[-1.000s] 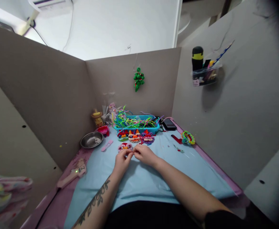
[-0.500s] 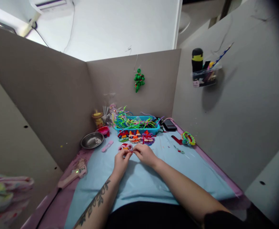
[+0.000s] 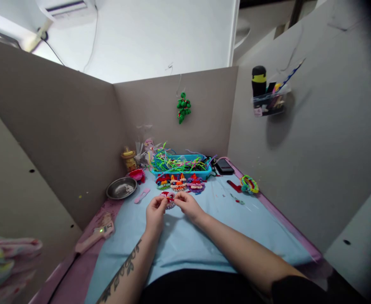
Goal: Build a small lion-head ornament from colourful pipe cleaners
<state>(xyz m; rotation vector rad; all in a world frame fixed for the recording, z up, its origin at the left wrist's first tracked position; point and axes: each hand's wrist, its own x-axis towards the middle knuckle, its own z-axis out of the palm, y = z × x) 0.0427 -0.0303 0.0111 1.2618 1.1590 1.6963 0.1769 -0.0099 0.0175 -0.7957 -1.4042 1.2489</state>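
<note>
My left hand (image 3: 155, 211) and my right hand (image 3: 187, 205) meet over the light blue mat (image 3: 185, 240), fingers pinched together on a small red piece (image 3: 170, 197) between them. Right behind the fingertips lies a pink and red pipe-cleaner figure (image 3: 167, 196). Three more colourful figures (image 3: 179, 183) stand in a row beyond it, in front of a blue tray (image 3: 182, 162) full of pipe cleaners.
A metal bowl (image 3: 121, 188) and a pink strip (image 3: 141, 195) lie at the left, a pink glue gun (image 3: 94, 235) nearer me. A black phone (image 3: 224, 166) and a coiled multicolour ring (image 3: 249, 184) are at the right. Cardboard walls enclose the desk; a green ornament (image 3: 183, 106) hangs at the back.
Both hands have stayed together and shifted slightly left and away from me, closer to the pink figure. The view has tilted a little.
</note>
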